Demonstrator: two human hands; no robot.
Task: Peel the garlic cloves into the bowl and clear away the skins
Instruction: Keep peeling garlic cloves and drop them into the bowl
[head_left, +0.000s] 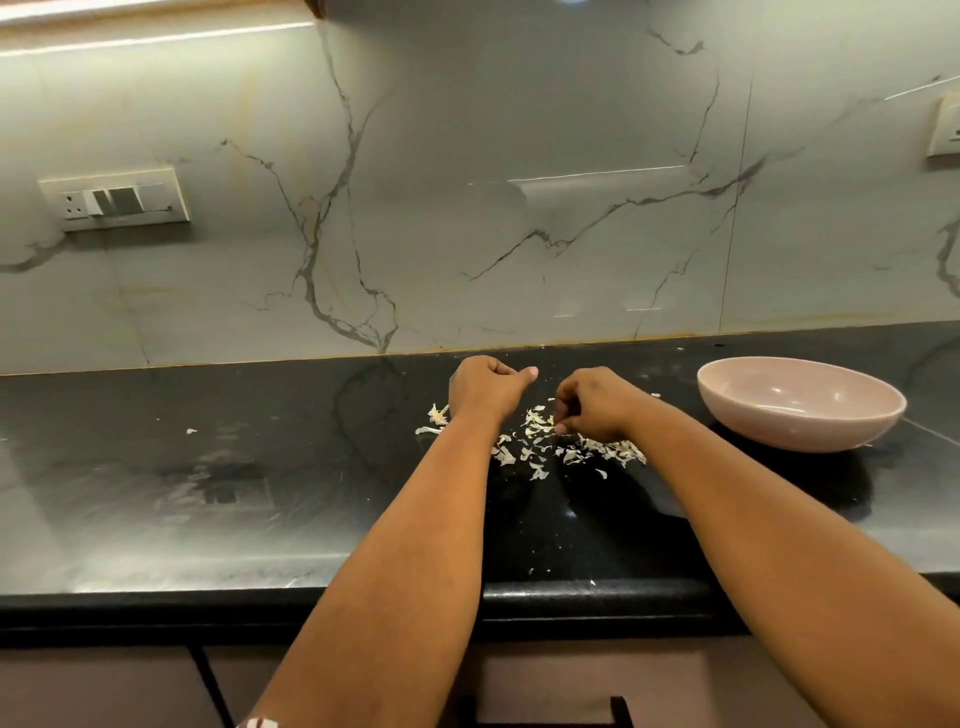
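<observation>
A loose heap of pale garlic skins (540, 447) lies scattered on the black countertop (260, 467). A few more skins (436, 415) sit just left of my left wrist. My left hand (485, 387) is curled into a fist above the counter behind the heap, thumb pointing right; whatever is inside it is hidden. My right hand (592, 402) is bent down over the heap, its curled fingertips pinching at the skins. A pink bowl (800, 434) stands to the right of my right hand. I cannot make out any cloves in the part of its inside that shows.
A marble backsplash rises behind the counter, with a switch plate (117, 200) at the left and another (945, 127) at the far right. One stray skin flake (191, 431) lies far left. The counter's front edge (597, 597) runs below my forearms.
</observation>
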